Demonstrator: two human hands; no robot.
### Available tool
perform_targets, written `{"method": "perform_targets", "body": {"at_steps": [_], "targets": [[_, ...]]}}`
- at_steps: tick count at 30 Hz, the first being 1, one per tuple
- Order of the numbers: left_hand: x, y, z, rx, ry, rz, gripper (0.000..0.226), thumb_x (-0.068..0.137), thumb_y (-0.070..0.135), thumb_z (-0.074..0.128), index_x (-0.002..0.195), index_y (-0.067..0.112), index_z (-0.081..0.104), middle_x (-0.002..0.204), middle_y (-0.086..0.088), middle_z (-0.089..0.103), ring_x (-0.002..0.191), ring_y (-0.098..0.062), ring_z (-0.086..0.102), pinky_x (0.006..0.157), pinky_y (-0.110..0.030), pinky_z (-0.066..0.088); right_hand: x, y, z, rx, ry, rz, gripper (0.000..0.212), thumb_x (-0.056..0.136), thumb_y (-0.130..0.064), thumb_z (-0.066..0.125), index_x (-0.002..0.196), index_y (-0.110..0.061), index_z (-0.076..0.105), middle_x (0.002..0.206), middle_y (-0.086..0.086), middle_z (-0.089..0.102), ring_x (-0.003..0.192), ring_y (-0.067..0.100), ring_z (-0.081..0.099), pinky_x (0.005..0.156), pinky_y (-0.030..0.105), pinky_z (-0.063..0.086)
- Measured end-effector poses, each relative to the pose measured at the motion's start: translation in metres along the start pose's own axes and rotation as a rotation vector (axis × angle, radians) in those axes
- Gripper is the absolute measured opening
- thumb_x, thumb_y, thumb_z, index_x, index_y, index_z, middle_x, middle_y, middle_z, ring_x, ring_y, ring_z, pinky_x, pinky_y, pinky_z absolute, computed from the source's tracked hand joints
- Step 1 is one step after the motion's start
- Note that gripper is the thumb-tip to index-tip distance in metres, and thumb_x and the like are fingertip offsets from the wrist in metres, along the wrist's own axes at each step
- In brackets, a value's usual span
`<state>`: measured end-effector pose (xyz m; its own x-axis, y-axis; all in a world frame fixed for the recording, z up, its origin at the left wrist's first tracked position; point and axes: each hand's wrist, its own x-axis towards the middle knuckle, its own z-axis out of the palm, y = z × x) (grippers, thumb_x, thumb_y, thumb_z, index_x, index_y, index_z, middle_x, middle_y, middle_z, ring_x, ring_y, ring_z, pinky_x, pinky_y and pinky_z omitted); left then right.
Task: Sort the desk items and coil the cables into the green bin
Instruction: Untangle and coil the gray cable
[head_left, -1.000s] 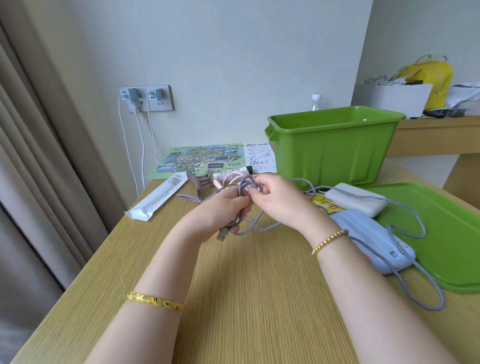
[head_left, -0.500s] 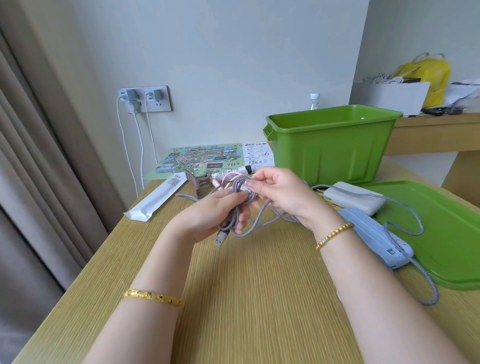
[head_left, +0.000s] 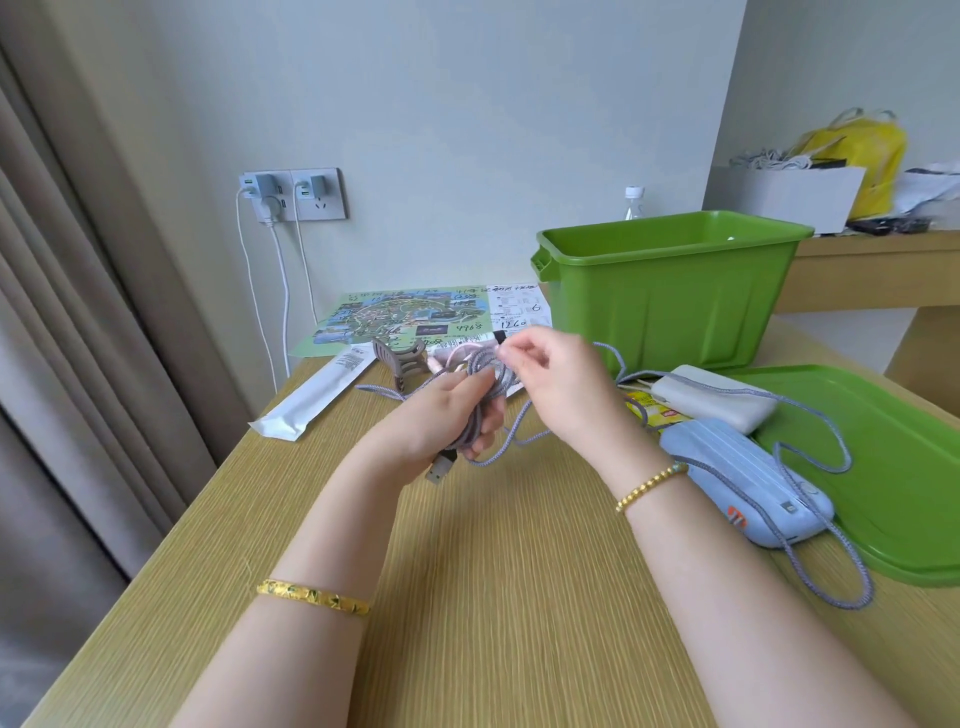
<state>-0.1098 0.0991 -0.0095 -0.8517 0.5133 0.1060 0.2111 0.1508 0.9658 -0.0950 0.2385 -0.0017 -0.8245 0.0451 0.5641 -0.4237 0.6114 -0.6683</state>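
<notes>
My left hand (head_left: 441, 415) grips a small coil of the grey braided cable (head_left: 483, 405), its USB plug hanging below the palm. Just to the right and higher, my right hand (head_left: 556, 379) pinches the same cable at the top of the coil. The loose length trails right over the blue power bank (head_left: 748, 488) and the white power bank (head_left: 717, 397), ending in a loop near the desk's right edge. The green bin (head_left: 670, 296) stands open behind my hands. A pink cable (head_left: 457, 358) lies behind the coil, mostly hidden.
The green lid (head_left: 893, 467) lies flat at right, under part of the cable. A brown hair claw (head_left: 400, 358), a white wrapped packet (head_left: 317, 400), a map leaflet (head_left: 405, 317) and a yellow packet (head_left: 649, 410) sit on the wooden desk (head_left: 519, 571). Chargers hang from the wall socket (head_left: 293, 195).
My right hand has lifted and drawn another turn of cable over the coil in my left hand. The loose cable on the right has shortened and slid left.
</notes>
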Motion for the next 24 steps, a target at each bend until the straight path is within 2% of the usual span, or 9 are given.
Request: {"method": "perform_targets", "body": {"at_steps": [3,5,7,11,14,16,18,21,24], "targets": [[0.009,0.002,-0.007,-0.447,0.223,0.012,0.039,0.102,0.026,0.023,0.07,0.013,0.042,0.045,0.005,0.041,0.037,-0.011,0.039,0.038,-0.017,0.035,0.005,0.0,-0.015,0.239,-0.006,0.121,0.025,0.09,-0.031,0.057,0.067,-0.02,0.058,0.051,-0.013,0.049,0.042,-0.003,0.041,0.045,0.012,0.031],[0.012,0.005,-0.02,-0.837,0.415,0.007,0.038,0.101,0.025,0.023,0.068,0.013,0.039,0.041,0.005,0.04,0.034,-0.01,0.041,0.038,-0.014,0.038,0.004,0.004,-0.026,0.389,-0.202,0.236,0.026,0.09,-0.032,0.056,0.07,-0.017,0.059,0.051,-0.008,0.041,0.037,0.001,0.03,0.04,0.015,0.023],[0.013,0.004,-0.029,-0.965,0.539,0.012,0.038,0.101,0.024,0.023,0.068,0.013,0.037,0.039,0.004,0.04,0.032,-0.009,0.039,0.037,-0.012,0.035,0.0,0.006,-0.028,0.412,-0.438,0.278,0.02,0.089,-0.028,0.058,0.074,-0.015,0.061,0.051,-0.006,0.034,0.039,0.005,0.025,0.043,0.019,0.022],[0.014,-0.006,-0.028,-0.279,0.666,-0.161,0.04,0.099,0.032,0.025,0.074,0.011,0.048,0.052,0.0,0.046,0.034,-0.012,0.041,0.041,-0.019,0.027,-0.004,-0.001,-0.022,0.395,-0.559,0.22,0.016,0.088,-0.02,0.06,0.073,-0.015,0.063,0.048,-0.005,0.033,0.041,0.006,0.029,0.048,0.02,0.044],[0.014,-0.004,-0.017,0.212,0.61,-0.169,0.04,0.099,0.034,0.03,0.115,0.006,0.054,0.098,-0.019,0.063,0.085,-0.033,0.063,0.069,-0.037,0.048,-0.003,-0.002,-0.021,0.419,-0.49,0.259,0.016,0.086,-0.022,0.063,0.073,-0.015,0.057,0.044,-0.006,0.045,0.048,0.009,0.042,0.075,0.029,0.053],[0.01,0.001,-0.005,0.472,0.457,-0.113,0.041,0.101,0.032,0.029,0.125,0.006,0.05,0.124,-0.022,0.056,0.116,-0.034,0.052,0.091,-0.037,0.041,-0.003,0.0,-0.02,0.376,-0.386,0.264,0.02,0.085,-0.026,0.063,0.071,-0.016,0.054,0.045,-0.005,0.048,0.055,0.015,0.045,0.07,0.026,0.044],[0.005,0.006,0.005,0.53,0.305,-0.043,0.047,0.102,0.035,0.024,0.125,0.004,0.051,0.128,-0.021,0.054,0.123,-0.031,0.047,0.094,-0.033,0.035,-0.002,-0.001,-0.019,0.35,-0.281,0.245,0.022,0.084,-0.028,0.065,0.07,-0.016,0.053,0.047,-0.003,0.047,0.044,0.008,0.042,0.052,0.012,0.037],[-0.002,0.01,0.008,0.447,0.15,-0.014,0.05,0.096,0.051,0.025,0.101,0.017,0.061,0.089,-0.005,0.063,0.089,-0.017,0.057,0.08,-0.029,0.041,0.001,-0.002,-0.019,0.353,-0.203,0.229,0.023,0.083,-0.024,0.067,0.067,-0.015,0.052,0.05,-0.006,0.047,0.039,0.0,0.039,0.043,0.01,0.032],[-0.006,0.008,0.006,0.536,-0.02,0.034,0.028,0.093,0.044,0.044,0.074,0.024,0.047,0.058,0.009,0.039,0.047,-0.005,0.036,0.047,-0.017,0.032,0.002,-0.003,-0.016,0.369,-0.172,0.218,0.024,0.082,-0.014,0.067,0.067,-0.015,0.049,0.048,-0.009,0.047,0.039,-0.001,0.038,0.043,0.012,0.033]]}}
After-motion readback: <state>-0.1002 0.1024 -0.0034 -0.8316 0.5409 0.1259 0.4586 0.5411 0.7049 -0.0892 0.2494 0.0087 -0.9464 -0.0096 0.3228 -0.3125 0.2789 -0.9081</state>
